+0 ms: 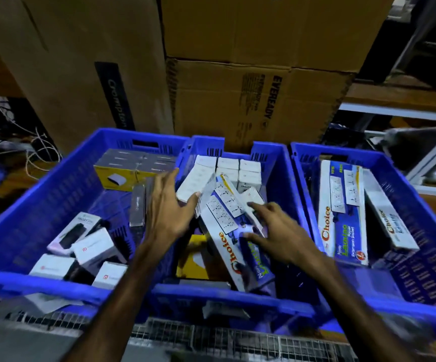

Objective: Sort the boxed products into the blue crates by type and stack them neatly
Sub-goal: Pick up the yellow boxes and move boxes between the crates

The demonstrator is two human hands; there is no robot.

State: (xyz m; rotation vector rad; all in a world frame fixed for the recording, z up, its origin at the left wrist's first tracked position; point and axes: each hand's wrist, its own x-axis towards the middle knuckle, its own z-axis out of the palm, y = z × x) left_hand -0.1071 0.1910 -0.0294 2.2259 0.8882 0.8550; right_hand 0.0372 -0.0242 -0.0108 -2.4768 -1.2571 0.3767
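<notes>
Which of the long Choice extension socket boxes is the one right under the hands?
The Choice box in the middle crate, lying slantwise with the right hand over it. The other two lie in the right crate.

The crates (54, 184) are moulded blue plastic, smooth on the rims and slotted in a grid on the walls, with a dull sheen. Under the right fingers (257, 209) lies a long Choice box (227, 231) of glossy printed card that catches the light; two more Choice boxes (342, 212) well to the right of those fingers have the same coated finish. The small white box (194, 182) at the left fingertips (193, 199) is smooth matt card. Beyond both hands, the big cartons (250, 100) are plain brown corrugated cardboard, matt and slightly creased. Nearest the wrists runs bare wire mesh (211, 333), metal and dull grey.
</notes>
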